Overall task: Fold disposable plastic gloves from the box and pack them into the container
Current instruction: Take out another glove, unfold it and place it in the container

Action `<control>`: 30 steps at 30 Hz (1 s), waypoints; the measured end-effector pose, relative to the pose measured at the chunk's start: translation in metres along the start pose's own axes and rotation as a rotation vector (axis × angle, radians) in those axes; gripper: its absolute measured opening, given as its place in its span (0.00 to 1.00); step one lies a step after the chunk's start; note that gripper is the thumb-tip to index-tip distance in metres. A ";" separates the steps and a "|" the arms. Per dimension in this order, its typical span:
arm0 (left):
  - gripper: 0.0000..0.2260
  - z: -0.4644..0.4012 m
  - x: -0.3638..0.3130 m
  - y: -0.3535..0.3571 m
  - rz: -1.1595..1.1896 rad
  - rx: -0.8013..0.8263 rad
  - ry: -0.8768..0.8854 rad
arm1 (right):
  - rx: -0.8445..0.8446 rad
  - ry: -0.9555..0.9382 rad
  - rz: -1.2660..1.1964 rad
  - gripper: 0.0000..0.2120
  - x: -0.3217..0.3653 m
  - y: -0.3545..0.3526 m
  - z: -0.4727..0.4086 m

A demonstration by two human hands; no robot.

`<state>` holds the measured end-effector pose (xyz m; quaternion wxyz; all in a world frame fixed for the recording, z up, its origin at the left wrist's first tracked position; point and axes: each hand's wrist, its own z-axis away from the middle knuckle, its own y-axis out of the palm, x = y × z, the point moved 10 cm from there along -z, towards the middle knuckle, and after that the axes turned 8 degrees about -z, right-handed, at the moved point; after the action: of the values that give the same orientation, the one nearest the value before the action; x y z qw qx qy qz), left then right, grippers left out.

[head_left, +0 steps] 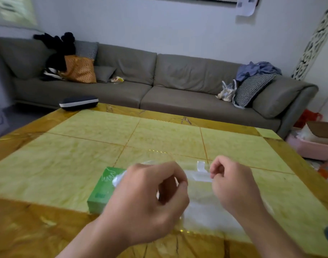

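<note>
While a thin clear plastic glove (202, 207) is pinched by both hands, left (152, 200) and right (232, 185), beside the green cardboard box (101, 190) on the yellow desk (159, 133), edges should probably be lined up before it's creased.

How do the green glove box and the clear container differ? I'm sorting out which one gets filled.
The green glove box is opaque, with a glove drawn on top; the clear container is see-through and hard to outline. The box lies under the left hand, plastic bunched at its opening; the container lies between that hand and the right hand. Both rest on the table.
</note>
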<state>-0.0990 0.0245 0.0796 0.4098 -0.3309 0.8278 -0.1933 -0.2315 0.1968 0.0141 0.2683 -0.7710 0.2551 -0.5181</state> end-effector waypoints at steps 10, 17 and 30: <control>0.16 0.030 0.191 -0.030 -0.203 0.196 -0.653 | 0.501 -0.365 -0.062 0.32 0.132 0.114 0.031; 0.14 0.041 0.202 -0.004 -0.252 0.358 -0.630 | 0.418 -0.400 0.006 0.11 0.144 0.148 0.009; 0.21 0.038 0.194 -0.006 -0.337 0.378 -0.625 | -0.078 0.089 -0.991 0.06 0.104 0.016 -0.030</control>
<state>-0.1522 -0.1184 -0.0461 0.6579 -0.4237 0.5474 -0.2965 -0.2266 0.1107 0.0816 -0.0501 -0.7861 -0.1114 -0.6059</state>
